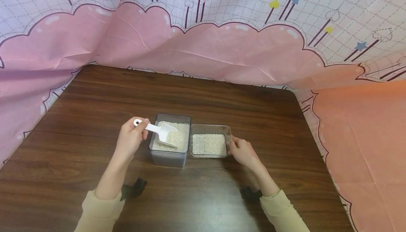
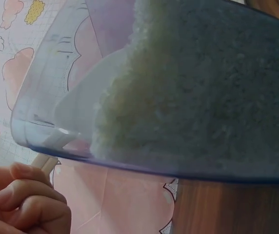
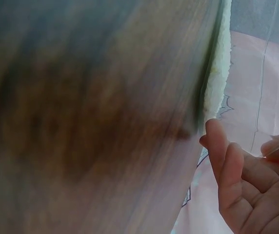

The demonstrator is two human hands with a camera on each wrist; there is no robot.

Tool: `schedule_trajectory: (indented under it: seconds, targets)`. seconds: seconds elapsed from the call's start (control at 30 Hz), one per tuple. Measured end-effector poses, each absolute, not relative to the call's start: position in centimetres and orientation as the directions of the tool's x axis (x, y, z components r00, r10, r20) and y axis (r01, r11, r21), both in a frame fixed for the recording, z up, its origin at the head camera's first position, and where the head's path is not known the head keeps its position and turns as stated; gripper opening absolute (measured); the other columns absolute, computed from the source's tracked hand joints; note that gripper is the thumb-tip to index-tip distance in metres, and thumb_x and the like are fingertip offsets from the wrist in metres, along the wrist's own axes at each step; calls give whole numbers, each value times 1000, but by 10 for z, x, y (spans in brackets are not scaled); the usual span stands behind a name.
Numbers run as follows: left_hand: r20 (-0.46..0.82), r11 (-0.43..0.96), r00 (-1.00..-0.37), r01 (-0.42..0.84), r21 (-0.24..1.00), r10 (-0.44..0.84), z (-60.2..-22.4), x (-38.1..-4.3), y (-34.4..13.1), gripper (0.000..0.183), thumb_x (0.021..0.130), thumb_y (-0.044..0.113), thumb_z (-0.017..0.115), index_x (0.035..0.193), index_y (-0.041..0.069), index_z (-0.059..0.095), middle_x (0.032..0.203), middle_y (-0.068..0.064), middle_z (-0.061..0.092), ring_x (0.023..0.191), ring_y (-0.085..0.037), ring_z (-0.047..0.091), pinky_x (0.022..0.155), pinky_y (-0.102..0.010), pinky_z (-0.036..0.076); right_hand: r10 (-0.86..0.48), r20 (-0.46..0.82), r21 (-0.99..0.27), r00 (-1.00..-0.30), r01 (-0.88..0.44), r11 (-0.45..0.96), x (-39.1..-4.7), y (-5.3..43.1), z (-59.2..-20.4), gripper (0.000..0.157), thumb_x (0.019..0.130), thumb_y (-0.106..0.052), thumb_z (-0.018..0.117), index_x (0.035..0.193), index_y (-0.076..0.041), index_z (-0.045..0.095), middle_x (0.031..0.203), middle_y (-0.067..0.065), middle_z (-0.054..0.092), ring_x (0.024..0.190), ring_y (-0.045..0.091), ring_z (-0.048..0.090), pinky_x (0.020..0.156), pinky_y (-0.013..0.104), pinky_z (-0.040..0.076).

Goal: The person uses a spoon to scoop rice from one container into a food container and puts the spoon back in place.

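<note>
My left hand [image 1: 130, 135] [image 2: 32, 200] grips the handle of a white plastic scoop [image 1: 162, 134]. The scoop's bowl, with some rice in it, lies tilted over the rice in a tall grey see-through bin [image 1: 169, 159]. Through the bin's wall in the left wrist view, the rice [image 2: 198, 97] slopes up against the pale scoop [image 2: 83, 100]. To the right stands a lower clear container [image 1: 210, 129] with a layer of rice [image 1: 209, 144] in it. My right hand [image 1: 244, 151] [image 3: 247, 185] holds its right side, thumb at the rim and fingers against the lower wall.
Both containers stand side by side near the middle of a dark wooden table [image 1: 203, 196]. A pink and white patterned cloth [image 1: 203, 45] hangs behind the table and along both sides. Dark wrist straps [image 1: 134, 188] show near both sleeves.
</note>
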State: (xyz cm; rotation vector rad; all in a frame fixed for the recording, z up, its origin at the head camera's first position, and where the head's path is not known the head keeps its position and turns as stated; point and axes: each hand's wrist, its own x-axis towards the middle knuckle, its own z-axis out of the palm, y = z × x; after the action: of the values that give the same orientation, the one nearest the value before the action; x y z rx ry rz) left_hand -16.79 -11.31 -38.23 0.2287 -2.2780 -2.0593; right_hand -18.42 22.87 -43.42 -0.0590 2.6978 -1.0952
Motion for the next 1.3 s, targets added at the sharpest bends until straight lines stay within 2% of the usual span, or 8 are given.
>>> schedule_trajectory:
  seconds: [0.03,0.1,0.27,0.5,0.73,0.93,1.3]
  targets:
    - [-62,69,-985,-74,995,-159,-383,-167,-113,20,102,11,48,102,-9,53,52,4,45,43,-5,29,42,-21,22,-122,-193,-692,-974,47,721,-184,229,-434,45,102,-14,38,142,7,42,118,19,67,82,21,70,50,27,33]
    - [-79,20,-982,-83,996,-172,-384,-166,-112,19,102,11,48,101,-7,52,52,4,45,42,-5,28,41,-21,22,-120,-196,-694,-973,51,718,-184,229,-434,45,102,-14,38,142,7,42,118,19,67,85,25,70,50,28,33]
    - [-94,-53,-974,-85,995,-204,-386,-163,-113,16,103,11,46,98,-4,50,52,4,44,41,-4,28,41,-19,21,-123,-193,-697,-973,48,715,-184,229,-434,45,102,-13,38,142,9,42,119,18,67,86,25,70,55,29,36]
    - [-87,-148,-967,-52,988,-240,-387,-160,-116,17,103,10,44,100,-6,50,53,3,45,42,-5,29,43,-19,21,-129,-192,-693,-973,41,720,-184,229,-434,45,103,-13,38,141,11,40,120,18,66,86,23,72,64,29,44]
    - [-82,-319,-967,0,948,-242,-387,-158,-117,14,102,8,44,92,0,51,51,2,46,38,-4,28,47,-29,13,-131,-188,-693,-974,37,720,-184,229,-434,45,102,-13,38,141,11,41,119,19,67,86,24,72,58,29,41]
    - [-82,-380,-968,14,925,-236,-389,-155,-117,17,104,10,43,92,0,51,52,2,45,39,-5,29,48,-29,12,-127,-183,-692,-975,36,721,-184,228,-434,45,102,-12,39,141,10,41,118,19,67,85,25,72,53,29,36]
    - [-48,-459,-976,57,887,-214,-383,-156,-112,20,105,14,43,92,2,54,54,2,47,41,-6,31,49,-29,12,-128,-176,-683,-976,28,730,-184,229,-434,45,102,-13,39,141,9,42,117,20,68,87,26,71,57,29,40]
